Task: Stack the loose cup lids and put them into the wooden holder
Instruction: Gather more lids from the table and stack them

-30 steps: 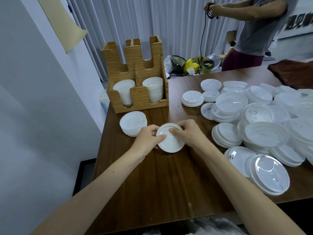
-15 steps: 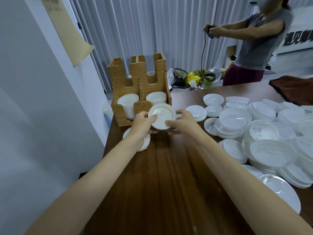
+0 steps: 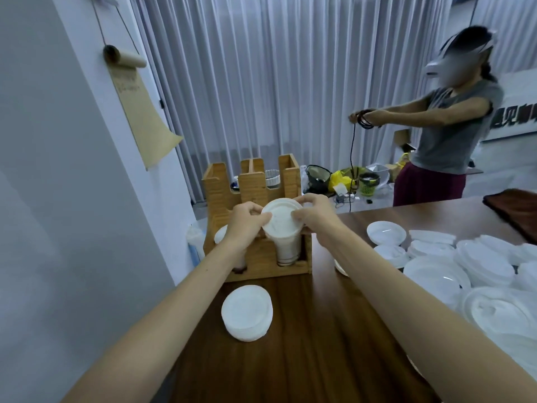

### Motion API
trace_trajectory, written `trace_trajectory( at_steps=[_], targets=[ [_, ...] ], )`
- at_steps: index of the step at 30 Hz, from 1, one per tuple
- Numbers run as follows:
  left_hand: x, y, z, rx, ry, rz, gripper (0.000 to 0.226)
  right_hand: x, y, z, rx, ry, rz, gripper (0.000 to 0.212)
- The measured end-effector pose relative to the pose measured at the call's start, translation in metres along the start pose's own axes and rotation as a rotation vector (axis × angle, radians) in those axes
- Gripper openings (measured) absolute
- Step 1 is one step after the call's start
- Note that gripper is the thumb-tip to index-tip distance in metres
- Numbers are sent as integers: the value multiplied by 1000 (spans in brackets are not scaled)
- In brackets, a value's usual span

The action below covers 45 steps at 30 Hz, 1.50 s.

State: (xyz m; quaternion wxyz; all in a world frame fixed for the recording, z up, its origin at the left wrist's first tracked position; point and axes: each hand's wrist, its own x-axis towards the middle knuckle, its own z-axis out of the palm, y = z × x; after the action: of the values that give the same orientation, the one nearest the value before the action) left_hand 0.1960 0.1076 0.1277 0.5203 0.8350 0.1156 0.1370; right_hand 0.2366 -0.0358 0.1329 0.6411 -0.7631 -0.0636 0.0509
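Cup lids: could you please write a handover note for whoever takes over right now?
Left hand and right hand pinch the rim of a white lid, held over the stack in the front right slot of the wooden holder.
Done: lids stand in both front slots.
Remaining: seat this lid, then the stacked lids on the table before the holder, then the loose lids on the right.

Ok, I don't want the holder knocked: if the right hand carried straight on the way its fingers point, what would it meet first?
The right hand pinches the lid, so that comes first. Beyond it, probably the middle upright of the wooden holder, though depth is hard to judge.
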Motion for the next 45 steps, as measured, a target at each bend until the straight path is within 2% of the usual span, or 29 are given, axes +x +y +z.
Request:
trace_trajectory(
  at_steps=[6, 8, 11, 12, 14, 20, 24, 30, 33, 37, 40, 42, 45],
  targets=[
    [41, -5, 7, -35, 45, -127, 11, 28, 9, 5, 72, 93, -26, 10],
    [49, -6, 10, -6, 91, -136, 5, 29, 14, 2, -65, 186, -109, 13],
    [54, -14, 17, 138, 135, -120, 23, 23, 32, 1, -423, 299, -251, 21],
    [53, -17, 21, 214, 141, -101, 20, 19, 40, 2, -551, 316, -284, 22],
    [49, -21, 27, 360, 164, -65, 13, 10, 52, 5, -704, 315, -308, 26],
    [47, -20, 39, 636, 242, 132, 23, -3, 72, 10, -836, 242, -308, 50],
    [48, -16, 38, 787, 186, 120, 22, -3, 74, 11, -917, 228, -308, 64],
    [43, -17, 40, 992, 173, 188, 11, 2, 75, 13, -961, 206, -298, 59],
    [42, -21, 42, 1019, 175, 248, 5, 2, 75, 13, -974, 204, -297, 52],
    [46, -31, 39, 922, 171, 348, 28, 3, 74, 12, -986, 193, -306, 48],
    [42, -37, 41, 831, 22, 440, 24, 2, 74, 12, -985, 171, -298, 47],
    [37, -43, 45, 814, -89, 436, 32, 1, 73, 12, -986, 163, -294, 46],
    [35, -44, 43, 852, -113, 421, 40, -1, 73, 14, -978, 147, -292, 46]
  ],
)
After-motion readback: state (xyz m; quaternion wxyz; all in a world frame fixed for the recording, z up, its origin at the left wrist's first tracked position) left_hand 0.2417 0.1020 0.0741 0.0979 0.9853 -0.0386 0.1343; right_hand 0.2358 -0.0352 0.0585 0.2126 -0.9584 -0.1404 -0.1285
